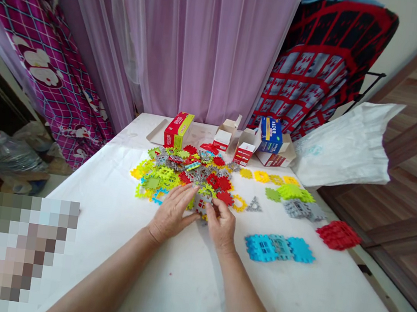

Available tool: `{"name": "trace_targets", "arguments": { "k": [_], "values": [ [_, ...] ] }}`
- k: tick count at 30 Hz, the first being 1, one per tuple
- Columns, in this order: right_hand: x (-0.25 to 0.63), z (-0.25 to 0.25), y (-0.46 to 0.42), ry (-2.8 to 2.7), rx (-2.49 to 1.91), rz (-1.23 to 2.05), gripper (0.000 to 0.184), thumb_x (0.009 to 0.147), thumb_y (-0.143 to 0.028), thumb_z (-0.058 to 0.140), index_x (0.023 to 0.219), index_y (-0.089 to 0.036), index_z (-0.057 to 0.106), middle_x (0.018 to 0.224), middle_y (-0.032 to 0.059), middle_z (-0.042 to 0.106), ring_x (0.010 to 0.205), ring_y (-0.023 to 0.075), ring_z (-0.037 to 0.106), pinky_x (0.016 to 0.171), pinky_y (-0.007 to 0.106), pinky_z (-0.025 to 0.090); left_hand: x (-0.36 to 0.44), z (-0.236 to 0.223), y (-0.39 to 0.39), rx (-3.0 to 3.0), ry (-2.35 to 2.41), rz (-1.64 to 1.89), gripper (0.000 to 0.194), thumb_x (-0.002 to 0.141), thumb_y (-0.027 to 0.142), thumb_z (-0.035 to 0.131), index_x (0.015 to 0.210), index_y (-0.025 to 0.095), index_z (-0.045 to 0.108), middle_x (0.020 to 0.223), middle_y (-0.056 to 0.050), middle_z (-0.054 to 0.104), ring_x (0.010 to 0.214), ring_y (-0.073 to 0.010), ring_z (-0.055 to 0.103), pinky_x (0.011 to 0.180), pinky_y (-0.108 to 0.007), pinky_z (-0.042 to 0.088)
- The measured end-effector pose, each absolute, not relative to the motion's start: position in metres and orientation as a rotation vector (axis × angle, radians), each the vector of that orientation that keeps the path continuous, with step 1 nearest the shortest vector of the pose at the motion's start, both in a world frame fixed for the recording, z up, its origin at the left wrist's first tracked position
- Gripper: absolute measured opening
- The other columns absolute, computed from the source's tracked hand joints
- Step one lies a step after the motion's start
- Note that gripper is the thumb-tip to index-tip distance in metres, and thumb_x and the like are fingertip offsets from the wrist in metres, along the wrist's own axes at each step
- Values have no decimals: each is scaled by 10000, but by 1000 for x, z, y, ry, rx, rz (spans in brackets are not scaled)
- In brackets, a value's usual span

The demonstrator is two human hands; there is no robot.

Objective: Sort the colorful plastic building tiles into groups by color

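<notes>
A light grey toothed building tile (202,204) with a small window cut-out is between my hands, at the front of a mixed heap of toothed plastic tiles (165,173). My right hand (222,224) pinches its right side between thumb and fingers. On its left is my left hand (173,212), fingers stretched out along the heap and thumb close to the tile's lower edge; whether it also bears on the tile is unclear. Yellow, lime, grey and red tiles fill the heap. Beside my right hand lie a grey triangular piece (255,204) and a yellow ring tile (239,203).
Sorted tiles lie at the right of the white table (175,295): blue (258,247), red (338,235), grey (297,208), lime (293,191), and a yellow row (261,176). Small boxes (179,129) and a white bag (347,149) stand behind. A blurred patch covers the lower left.
</notes>
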State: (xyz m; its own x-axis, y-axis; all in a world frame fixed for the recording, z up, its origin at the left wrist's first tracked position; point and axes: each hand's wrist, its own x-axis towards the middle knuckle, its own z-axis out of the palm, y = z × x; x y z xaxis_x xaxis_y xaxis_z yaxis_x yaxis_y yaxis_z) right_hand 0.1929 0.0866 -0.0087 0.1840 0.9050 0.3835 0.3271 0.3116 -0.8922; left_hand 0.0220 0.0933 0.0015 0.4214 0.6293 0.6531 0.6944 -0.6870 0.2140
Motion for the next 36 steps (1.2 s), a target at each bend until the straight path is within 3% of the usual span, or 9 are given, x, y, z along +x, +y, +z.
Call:
{"name": "trace_targets", "arguments": {
  "k": [2,7,13,17,22,25,28,31,36],
  "values": [
    [195,-10,89,-1264,-1208,706,321,819,-447,563,940,-182,698,787,44,721,695,173,641,662,282,529,20,1,95,-2580,-1235,-1120,626,865,391,596,1414,176,384,1390,-175,518,1294,-264,465,1047,-442,397],
    [199,-14,95,-1047,-1167,878,426,786,-503,578,1023,-166,687,881,61,712,747,185,642,631,297,529,18,0,98,-2672,-1335,-1006,280,913,323,525,1168,255,619,1206,-78,670,1186,-240,554,1050,-486,362],
    [198,-16,96,-1081,-1122,922,333,770,-475,610,941,-191,627,661,-19,617,582,129,554,538,240,471,15,6,95,-2573,-1459,-1278,350,940,388,442,1185,196,603,1091,-102,709,1028,-224,624,907,-401,467],
    [198,-6,91,-1270,-1099,843,252,801,-429,580,838,-194,664,685,-6,636,601,125,542,577,245,465,19,11,91,-2638,-1489,-1342,305,931,384,452,1090,211,647,932,-72,738,887,-201,659,820,-354,497],
    [196,-1,88,-1374,-1059,908,284,807,-386,601,1027,-210,640,757,-2,672,618,124,569,583,240,471,31,10,85,-2828,-1649,-1475,333,900,368,492,1168,200,596,831,-31,721,667,-129,642,625,-243,503],
    [193,-5,89,-1324,-1051,936,335,770,-378,642,1051,-212,567,729,-18,657,629,129,596,573,230,477,38,6,85,-2914,-1756,-1570,303,866,360,520,1107,200,609,762,-5,695,592,-105,607,574,-216,481],
    [193,-8,91,-1316,-1080,867,246,786,-377,624,953,-208,557,735,-10,650,656,137,614,607,243,506,42,4,86,-2893,-1919,-1798,262,815,398,571,982,198,595,664,28,644,515,-94,573,502,-200,452],
    [196,-3,89,-1423,-1151,630,215,846,-353,552,990,-200,596,890,48,664,770,157,632,700,281,535,44,8,87,-2667,-2234,-2125,321,753,473,617,904,211,509,571,71,591,414,-83,527,408,-178,403],
    [197,10,82,-1772,-1172,241,436,794,-267,578,1226,-206,586,1170,113,611,1114,240,565,985,381,465,43,21,85,-2417,-2628,-2186,404,720,556,613,881,225,447,475,86,587,306,-75,435,318,-154,327]
  ]
}}
